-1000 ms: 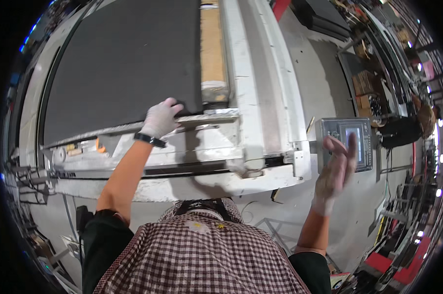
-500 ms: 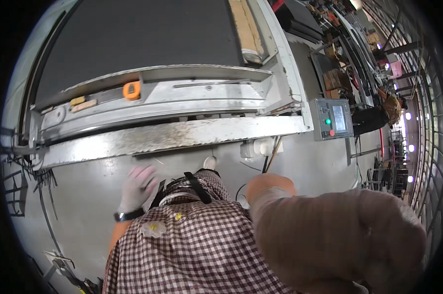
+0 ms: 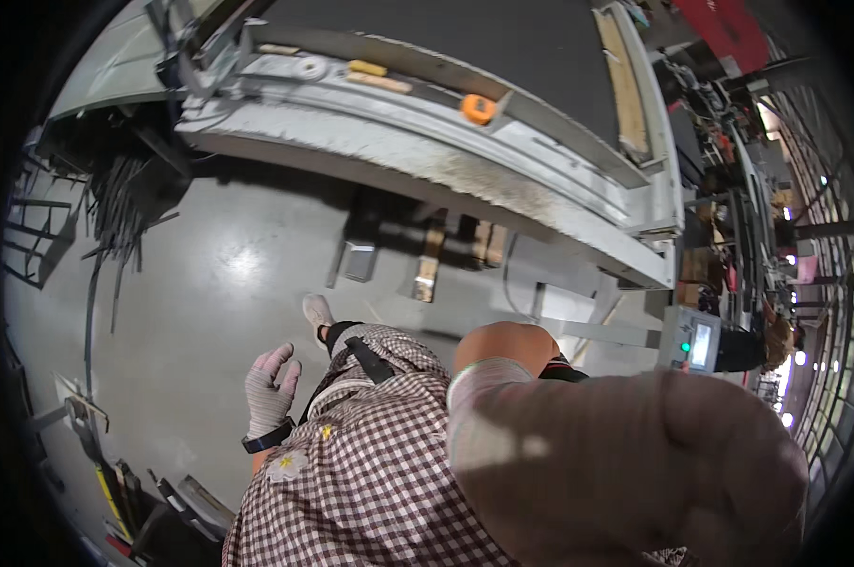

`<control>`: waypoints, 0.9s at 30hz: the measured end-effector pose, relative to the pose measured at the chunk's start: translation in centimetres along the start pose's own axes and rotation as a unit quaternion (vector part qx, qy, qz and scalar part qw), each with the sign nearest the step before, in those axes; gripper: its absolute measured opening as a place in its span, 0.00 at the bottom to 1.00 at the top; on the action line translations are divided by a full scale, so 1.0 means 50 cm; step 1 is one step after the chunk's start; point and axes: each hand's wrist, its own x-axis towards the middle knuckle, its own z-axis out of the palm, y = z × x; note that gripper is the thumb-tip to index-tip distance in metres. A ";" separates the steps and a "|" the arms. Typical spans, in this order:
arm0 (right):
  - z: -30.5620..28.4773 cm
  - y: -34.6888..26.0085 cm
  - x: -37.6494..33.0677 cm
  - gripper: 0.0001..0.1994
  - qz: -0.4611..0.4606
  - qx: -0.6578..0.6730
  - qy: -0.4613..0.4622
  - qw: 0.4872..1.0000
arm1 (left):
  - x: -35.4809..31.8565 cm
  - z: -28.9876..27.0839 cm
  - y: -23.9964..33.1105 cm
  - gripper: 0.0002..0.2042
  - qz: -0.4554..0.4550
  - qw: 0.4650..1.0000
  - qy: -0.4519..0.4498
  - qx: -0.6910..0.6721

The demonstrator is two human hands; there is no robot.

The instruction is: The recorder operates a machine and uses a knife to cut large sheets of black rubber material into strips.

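Here we are above a long white-framed bench (image 3: 446, 178) slanting across the top of our view, and there's the dark sheet (image 3: 502, 42) lying on it, beyond the near rail. Below us spreads the checked apron (image 3: 379, 458); over at the right, a grey control box (image 3: 689, 342) with a lit screen. Our gloved right hand (image 3: 625, 463) looms close to the lens, rounded, fingers hidden: we can't tell whether it grips anything. Our gloved left hand (image 3: 270, 392) is released, fingers loosely bent, beside the apron. Along the bench's ledge sit an orange tape measure (image 3: 478, 109) and a white roll (image 3: 310, 68).
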 end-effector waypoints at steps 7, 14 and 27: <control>0.328 -0.135 0.019 0.26 -0.008 0.047 0.027 0.998 | -0.389 -0.231 -0.576 0.20 -0.348 0.895 0.099 -0.259; 0.698 -0.310 0.052 0.30 -0.080 0.113 0.067 0.988 | -0.739 -0.442 -0.931 0.21 -0.517 0.723 0.109 -0.445; 1.408 -0.519 0.014 0.39 -0.147 0.280 0.287 0.904 | -0.470 -0.906 -1.282 0.18 -0.347 0.703 -0.092 -0.614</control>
